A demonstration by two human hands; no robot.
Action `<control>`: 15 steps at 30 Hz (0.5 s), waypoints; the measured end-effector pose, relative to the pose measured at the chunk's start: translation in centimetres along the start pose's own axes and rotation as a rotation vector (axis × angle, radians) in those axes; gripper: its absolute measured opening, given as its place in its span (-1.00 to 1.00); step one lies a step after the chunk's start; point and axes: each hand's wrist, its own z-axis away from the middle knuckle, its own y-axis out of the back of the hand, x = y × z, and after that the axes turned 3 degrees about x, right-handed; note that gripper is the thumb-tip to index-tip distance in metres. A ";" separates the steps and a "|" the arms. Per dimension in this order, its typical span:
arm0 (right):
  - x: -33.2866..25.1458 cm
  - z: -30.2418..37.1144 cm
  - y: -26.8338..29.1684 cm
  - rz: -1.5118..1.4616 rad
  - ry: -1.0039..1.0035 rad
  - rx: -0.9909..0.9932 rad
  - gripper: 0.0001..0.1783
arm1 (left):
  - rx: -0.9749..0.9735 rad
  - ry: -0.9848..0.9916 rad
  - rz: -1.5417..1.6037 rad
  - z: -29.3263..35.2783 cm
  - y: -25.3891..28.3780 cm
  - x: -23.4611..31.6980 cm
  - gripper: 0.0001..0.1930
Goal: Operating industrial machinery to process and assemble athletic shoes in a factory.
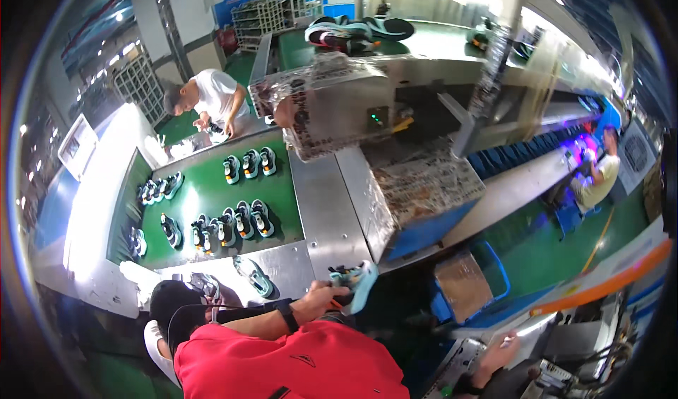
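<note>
My left hand (320,301) is closed around a sneaker (362,287), tipped on its side with its pale aqua sole facing right. The sneaker's upper is dark with small orange parts, and my fingers cover some of it. A black band circles my left wrist. Over on the lower right, my right hand (497,354) hovers by a metal machine (452,371), its fingers loosely bent and apart, with nothing visible in them. Another aqua-soled shoe (254,277) lies on the metal ledge left of my left hand.
A green belt (212,187) carries several sneakers in rows. A person in white (215,95) handles a shoe beyond it; another person in a dark cap (173,304) is close on my left. A plastic-wrapped machine (424,187) stands ahead. A blue cart (462,286) with cardboard is to the right.
</note>
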 end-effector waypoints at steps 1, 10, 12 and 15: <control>-5.6 -4.9 -0.8 -0.089 0.012 0.003 -0.79 | 0.050 -0.036 0.030 -2.2 2.0 0.9 -0.74; -50.0 -28.6 -14.7 -0.254 0.894 -0.283 -0.58 | 0.429 -0.370 0.227 -24.7 16.6 16.0 -0.84; -57.9 -30.1 -19.7 -0.350 0.930 -0.394 -0.44 | 0.519 -0.474 0.202 -30.2 19.2 20.1 -0.79; -68.5 -29.7 -28.0 -0.242 1.038 -0.514 -0.26 | 0.743 -0.373 -0.018 -38.5 25.2 24.2 -0.60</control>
